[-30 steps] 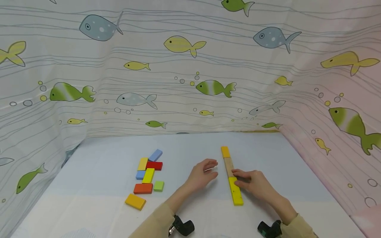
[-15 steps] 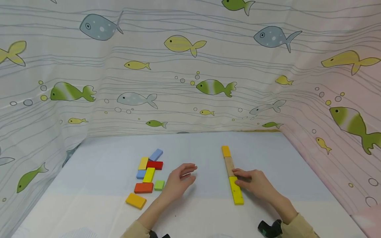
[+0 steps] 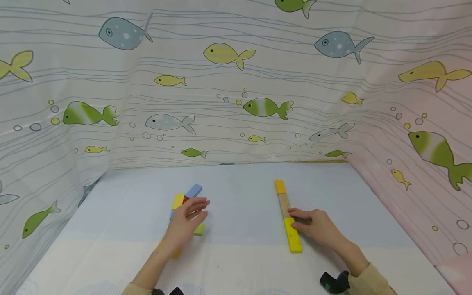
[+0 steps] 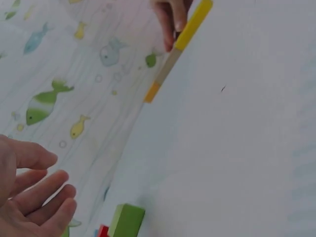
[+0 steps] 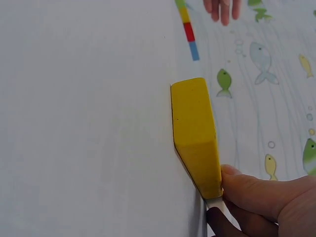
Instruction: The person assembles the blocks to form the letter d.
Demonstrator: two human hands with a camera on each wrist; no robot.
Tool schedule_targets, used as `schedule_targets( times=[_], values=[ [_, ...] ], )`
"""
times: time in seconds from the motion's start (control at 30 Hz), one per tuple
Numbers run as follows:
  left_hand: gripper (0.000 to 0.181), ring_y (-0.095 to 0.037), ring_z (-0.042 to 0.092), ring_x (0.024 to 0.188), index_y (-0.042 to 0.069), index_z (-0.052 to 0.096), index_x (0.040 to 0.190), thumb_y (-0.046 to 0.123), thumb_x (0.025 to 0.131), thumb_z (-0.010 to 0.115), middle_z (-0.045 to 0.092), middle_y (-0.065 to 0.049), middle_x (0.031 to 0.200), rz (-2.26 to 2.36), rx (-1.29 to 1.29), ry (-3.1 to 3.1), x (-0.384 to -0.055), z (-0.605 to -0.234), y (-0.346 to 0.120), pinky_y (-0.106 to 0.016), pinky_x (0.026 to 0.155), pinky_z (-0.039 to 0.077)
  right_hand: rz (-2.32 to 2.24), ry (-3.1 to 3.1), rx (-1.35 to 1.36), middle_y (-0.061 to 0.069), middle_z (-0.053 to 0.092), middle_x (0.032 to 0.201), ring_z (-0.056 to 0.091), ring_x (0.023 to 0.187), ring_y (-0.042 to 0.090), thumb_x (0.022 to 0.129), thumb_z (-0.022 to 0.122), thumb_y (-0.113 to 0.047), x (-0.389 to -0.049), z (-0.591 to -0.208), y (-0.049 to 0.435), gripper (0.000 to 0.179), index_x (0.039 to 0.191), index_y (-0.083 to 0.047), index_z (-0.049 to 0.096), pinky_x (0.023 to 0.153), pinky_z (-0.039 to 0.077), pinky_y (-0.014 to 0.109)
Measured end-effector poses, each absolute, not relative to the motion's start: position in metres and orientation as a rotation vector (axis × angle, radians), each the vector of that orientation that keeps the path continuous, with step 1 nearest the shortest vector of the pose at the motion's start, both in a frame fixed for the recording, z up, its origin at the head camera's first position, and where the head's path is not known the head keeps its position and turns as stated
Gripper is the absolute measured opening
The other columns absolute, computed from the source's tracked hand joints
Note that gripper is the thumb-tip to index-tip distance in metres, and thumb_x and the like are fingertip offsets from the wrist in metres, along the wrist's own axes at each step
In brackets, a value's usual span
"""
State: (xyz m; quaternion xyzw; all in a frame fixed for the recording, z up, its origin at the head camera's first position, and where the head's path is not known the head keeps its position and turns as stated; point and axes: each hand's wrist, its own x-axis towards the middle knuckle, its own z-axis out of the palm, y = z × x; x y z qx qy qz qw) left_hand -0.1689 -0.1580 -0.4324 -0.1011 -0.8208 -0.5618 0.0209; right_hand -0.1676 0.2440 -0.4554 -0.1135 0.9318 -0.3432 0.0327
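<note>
A straight row lies on the table at right: an orange-yellow block [image 3: 280, 187] at the far end, a plain wooden block [image 3: 283, 204] in the middle and a yellow block [image 3: 293, 242] nearest. My right hand [image 3: 321, 229] rests at the row's right side, thumb against the yellow block and index fingertip at the wooden one. My left hand [image 3: 184, 223] holds nothing, fingers loosely bent, over the left group of blocks. It hides most of that group. Around it show a blue block [image 3: 194, 191], a yellow block [image 3: 178, 200], a bit of red block [image 3: 185, 200] and a green block [image 3: 199, 230].
A white and pale blue cloth [image 3: 239, 254] covers the table. Behind it and at both sides hangs a fish-print curtain [image 3: 221, 102]. Each wrist carries a black device, with the right one [image 3: 333, 282] near the table's front.
My left hand has moved left, away from the row, and now overlaps the coloured blocks in the head view. The right hand and the row have stayed in place.
</note>
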Motion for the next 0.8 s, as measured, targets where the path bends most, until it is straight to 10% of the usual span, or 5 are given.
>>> schedule_targets(
  times=[0.5,0.8],
  values=[
    [0.043,-0.031,0.055,0.129,0.007,0.052,0.139,0.021,0.099,0.063,0.059,-0.015,0.139,-1.495,-0.022,-2.674,-0.193,-0.443,-0.237,-0.019,0.100,0.047,-1.051,2.869,-0.323,0.000,0.063,0.137,0.052,0.134,0.036,0.090,0.074,-0.028,-0.167,-0.454,0.243,0.039,0.127,-0.017,0.070,0.109,0.040,0.060],
    [0.050,-0.035,0.050,0.134,0.005,0.046,0.145,0.022,0.100,0.061,0.052,-0.019,0.145,-1.476,0.006,-2.754,-0.201,-0.455,-0.255,-0.044,0.108,0.043,-1.045,2.878,-0.336,0.000,0.064,0.136,0.053,0.132,0.036,0.090,0.074,-0.028,-0.167,-0.453,0.243,0.039,0.127,-0.017,0.070,0.108,0.042,0.059]
  ],
)
